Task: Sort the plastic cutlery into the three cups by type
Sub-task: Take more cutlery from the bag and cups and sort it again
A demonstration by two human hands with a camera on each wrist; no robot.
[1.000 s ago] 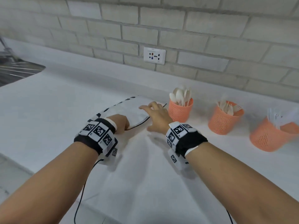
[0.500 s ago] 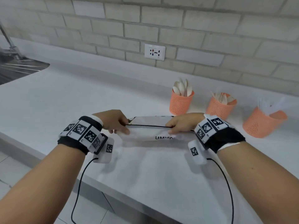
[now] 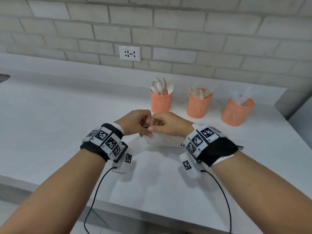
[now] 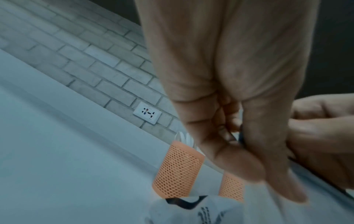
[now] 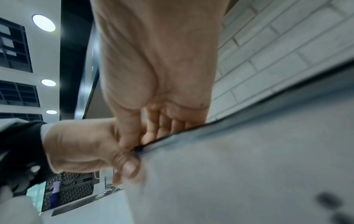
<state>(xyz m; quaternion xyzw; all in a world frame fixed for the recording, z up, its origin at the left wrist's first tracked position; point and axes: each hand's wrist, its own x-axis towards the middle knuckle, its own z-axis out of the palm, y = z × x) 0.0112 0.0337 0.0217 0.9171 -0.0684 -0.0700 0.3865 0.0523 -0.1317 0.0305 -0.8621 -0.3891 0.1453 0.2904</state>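
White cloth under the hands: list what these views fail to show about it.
- white cloth: head view, mostly covered by left hand and right hand.
- Its printed lettering: cut off by the left wrist view's bottom edge.
- Its surface: blurred in the right wrist view.

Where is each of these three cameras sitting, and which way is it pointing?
Head: worn on the head, looking down at the white counter; both forearms, left hand and right hand pinch a white cloth bag.
Left wrist: along the left palm toward the brick wall.
Right wrist: along the right palm toward the bag's black-edged rim; the left hand shows too.
Shared: head and left wrist show the spoon-filled orange mesh cup and white wall socket.
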